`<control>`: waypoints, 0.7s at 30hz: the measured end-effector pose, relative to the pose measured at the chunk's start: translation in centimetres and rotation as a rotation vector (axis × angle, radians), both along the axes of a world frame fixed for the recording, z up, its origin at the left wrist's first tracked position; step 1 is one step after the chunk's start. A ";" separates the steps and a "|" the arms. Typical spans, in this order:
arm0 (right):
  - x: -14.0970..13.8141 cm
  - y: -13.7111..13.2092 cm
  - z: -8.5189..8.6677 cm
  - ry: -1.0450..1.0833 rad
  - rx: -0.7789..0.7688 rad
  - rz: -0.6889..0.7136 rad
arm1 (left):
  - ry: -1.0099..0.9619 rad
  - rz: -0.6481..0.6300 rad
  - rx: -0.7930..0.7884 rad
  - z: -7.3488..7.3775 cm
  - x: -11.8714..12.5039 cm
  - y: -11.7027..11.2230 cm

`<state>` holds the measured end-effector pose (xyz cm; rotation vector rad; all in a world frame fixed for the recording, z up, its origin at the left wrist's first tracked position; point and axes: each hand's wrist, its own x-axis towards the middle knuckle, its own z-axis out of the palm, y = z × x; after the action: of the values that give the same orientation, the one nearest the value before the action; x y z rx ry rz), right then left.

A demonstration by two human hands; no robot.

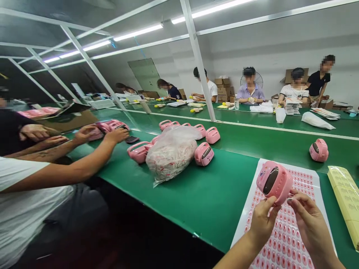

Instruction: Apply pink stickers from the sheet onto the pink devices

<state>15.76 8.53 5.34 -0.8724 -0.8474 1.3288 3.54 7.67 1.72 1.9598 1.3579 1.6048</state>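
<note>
My left hand (263, 219) grips a pink rounded device (276, 182) from below, its fingers closed at the near edge. The device is tilted and has a dark oval window and small printed pictures. Against its lower right side, my right hand (308, 215) has thumb and forefinger pinched together. A tiny pale spot shows at the fingertips, too small to name. Beneath both hands lies a white sheet (321, 209) covered with rows of pink oval stickers, partly hidden by the hands and the device.
A yellow sheet stack (344, 201) lies at the right. Another pink device (319, 150) stands beyond the sticker sheet. A clear bag of small pieces (171, 155) sits among several pink devices. Left, a co-worker's arms (86, 160) reach over the green table (179, 203). Other people sit across.
</note>
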 end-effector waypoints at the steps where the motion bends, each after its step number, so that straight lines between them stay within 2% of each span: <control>1: -0.3 -0.3 0.1 -0.011 0.005 -0.005 | 0.006 0.016 0.014 -0.1 0.1 -0.2; 4: -1.1 -0.8 0.2 -0.010 0.005 -0.006 | 0.010 0.029 0.034 -0.2 -0.1 -0.7; 7: -2.3 -1.2 0.4 -0.003 0.036 0.004 | -0.043 -0.015 0.007 -0.3 0.0 -1.3; 9: -3.1 -1.8 0.5 -0.081 0.096 -0.036 | -0.107 -0.096 -0.034 -0.4 0.2 -2.1; 12: -3.4 -2.9 0.5 -0.244 0.208 -0.134 | -0.253 -0.284 -0.119 -1.0 0.6 -3.9; 14: -2.9 -3.4 0.6 -0.298 0.263 -0.092 | -0.444 -0.373 -0.178 -1.6 0.3 -5.1; 15: -2.5 -3.6 0.7 -0.302 0.275 -0.038 | -0.583 -0.374 -0.199 -1.9 0.1 -5.6; 19: -0.5 -4.0 1.6 -0.206 0.180 0.172 | -1.270 -0.153 -0.329 -2.2 -1.2 -6.0; 21: 0.0 -4.2 2.3 -0.113 0.098 0.210 | -1.436 -0.085 -0.443 -2.1 -1.5 -5.4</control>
<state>15.77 4.33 7.68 -0.8039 -1.1077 1.4166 2.04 2.30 -0.33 0.2913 0.8019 1.7566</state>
